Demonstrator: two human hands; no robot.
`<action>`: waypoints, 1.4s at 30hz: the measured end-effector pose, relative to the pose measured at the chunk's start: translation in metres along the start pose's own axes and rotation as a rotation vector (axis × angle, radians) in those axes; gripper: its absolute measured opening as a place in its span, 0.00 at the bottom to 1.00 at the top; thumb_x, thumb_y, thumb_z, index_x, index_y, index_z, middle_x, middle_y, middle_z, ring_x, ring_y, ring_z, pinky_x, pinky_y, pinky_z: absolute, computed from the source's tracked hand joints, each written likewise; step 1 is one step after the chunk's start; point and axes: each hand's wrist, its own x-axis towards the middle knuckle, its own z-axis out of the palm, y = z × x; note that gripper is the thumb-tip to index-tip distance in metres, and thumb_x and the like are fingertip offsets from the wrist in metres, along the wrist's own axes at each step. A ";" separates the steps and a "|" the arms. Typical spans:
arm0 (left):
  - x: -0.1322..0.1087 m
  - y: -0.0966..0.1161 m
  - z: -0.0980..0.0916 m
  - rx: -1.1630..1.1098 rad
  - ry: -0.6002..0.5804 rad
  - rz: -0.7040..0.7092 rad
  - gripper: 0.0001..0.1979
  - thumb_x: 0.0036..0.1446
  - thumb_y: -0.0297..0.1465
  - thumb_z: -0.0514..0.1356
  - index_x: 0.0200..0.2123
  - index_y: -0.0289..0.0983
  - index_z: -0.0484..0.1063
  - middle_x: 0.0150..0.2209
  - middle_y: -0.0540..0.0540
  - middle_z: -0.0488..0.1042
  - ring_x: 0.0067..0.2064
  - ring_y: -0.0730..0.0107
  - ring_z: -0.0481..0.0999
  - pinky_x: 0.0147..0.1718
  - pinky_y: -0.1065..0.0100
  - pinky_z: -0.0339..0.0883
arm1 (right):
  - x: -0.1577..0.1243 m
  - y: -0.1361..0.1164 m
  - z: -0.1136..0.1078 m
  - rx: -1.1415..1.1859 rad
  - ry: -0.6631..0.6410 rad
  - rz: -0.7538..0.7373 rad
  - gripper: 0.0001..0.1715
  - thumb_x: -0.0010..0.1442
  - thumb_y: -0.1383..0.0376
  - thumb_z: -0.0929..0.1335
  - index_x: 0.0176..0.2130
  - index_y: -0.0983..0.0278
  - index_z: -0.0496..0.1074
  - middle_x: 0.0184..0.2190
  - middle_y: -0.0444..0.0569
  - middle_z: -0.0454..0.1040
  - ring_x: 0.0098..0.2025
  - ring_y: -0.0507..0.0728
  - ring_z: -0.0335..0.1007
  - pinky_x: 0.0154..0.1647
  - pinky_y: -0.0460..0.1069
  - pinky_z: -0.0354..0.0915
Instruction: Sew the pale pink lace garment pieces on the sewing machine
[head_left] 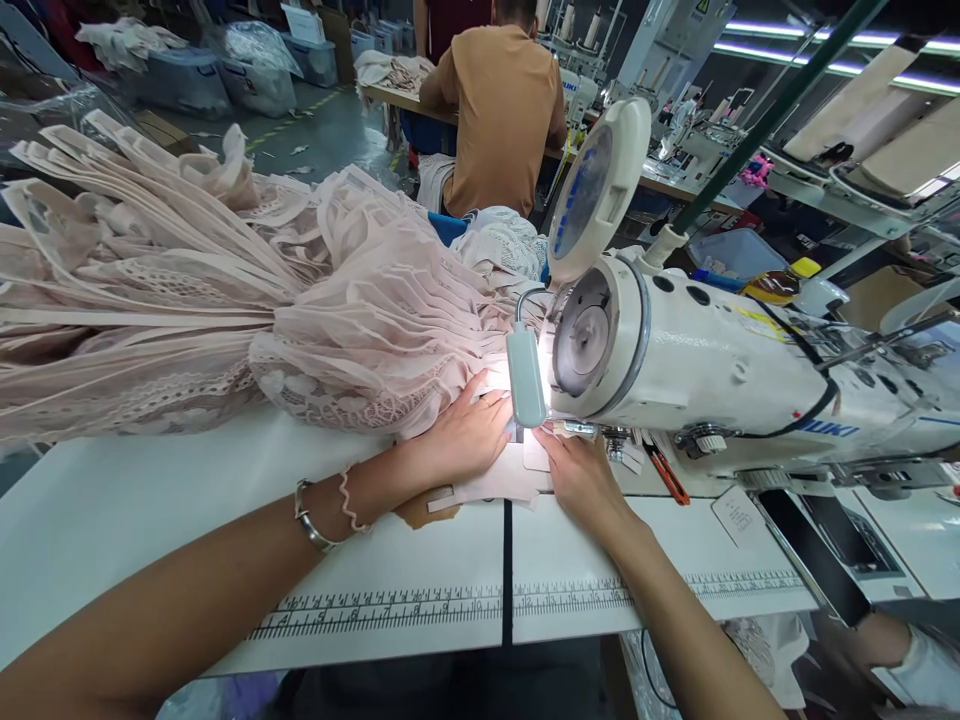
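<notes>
My left hand (472,430) lies flat on pale pink fabric (487,478) left of the sewing machine's lamp, its fingers stretched out and slightly apart. Under the machine head, my right hand (581,472) has its fingers together at the fabric's right edge; their tips are partly hidden. The white sewing machine (690,340) reaches in from the right, with its round end cover (600,190) swung up. A small grey-green lamp (527,380) lights the stitching area and blocks the needle from view. Bunched pink lace garments (375,300) pile up beyond my left hand.
A printed ruler (390,610) runs along the front of the white table (225,510). Orange-handled thread snips (667,474), a paper tag (737,515) and a phone (810,555) lie at right. A person (502,110) sits ahead; plastic bins (184,80) stand back left.
</notes>
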 end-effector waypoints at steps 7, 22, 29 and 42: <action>-0.003 0.002 -0.002 0.003 0.044 -0.050 0.08 0.67 0.27 0.50 0.40 0.37 0.68 0.45 0.43 0.75 0.59 0.56 0.67 0.64 0.51 0.55 | 0.001 0.000 -0.001 -0.003 0.020 -0.011 0.32 0.66 0.75 0.55 0.63 0.60 0.68 0.51 0.57 0.78 0.47 0.63 0.74 0.58 0.63 0.61; 0.001 0.003 -0.009 0.231 0.111 -0.040 0.12 0.60 0.19 0.50 0.32 0.37 0.70 0.37 0.43 0.74 0.45 0.57 0.71 0.54 0.50 0.59 | 0.008 -0.003 -0.004 -0.072 -0.026 0.098 0.31 0.59 0.81 0.58 0.56 0.62 0.71 0.32 0.53 0.78 0.37 0.61 0.73 0.49 0.57 0.65; -0.047 0.036 -0.053 0.312 -0.038 0.151 0.10 0.57 0.17 0.53 0.32 0.37 0.68 0.34 0.44 0.72 0.38 0.62 0.71 0.41 0.62 0.64 | 0.003 -0.007 -0.013 0.049 0.136 -0.029 0.21 0.67 0.71 0.58 0.55 0.62 0.71 0.43 0.57 0.77 0.47 0.63 0.70 0.50 0.57 0.65; -0.079 0.008 -0.024 0.312 0.040 0.442 0.23 0.66 0.24 0.55 0.63 0.39 0.65 0.61 0.42 0.71 0.62 0.57 0.70 0.66 0.52 0.53 | -0.052 -0.042 -0.025 1.390 -0.321 0.328 0.18 0.67 0.47 0.62 0.40 0.58 0.61 0.20 0.35 0.66 0.14 0.51 0.62 0.16 0.45 0.59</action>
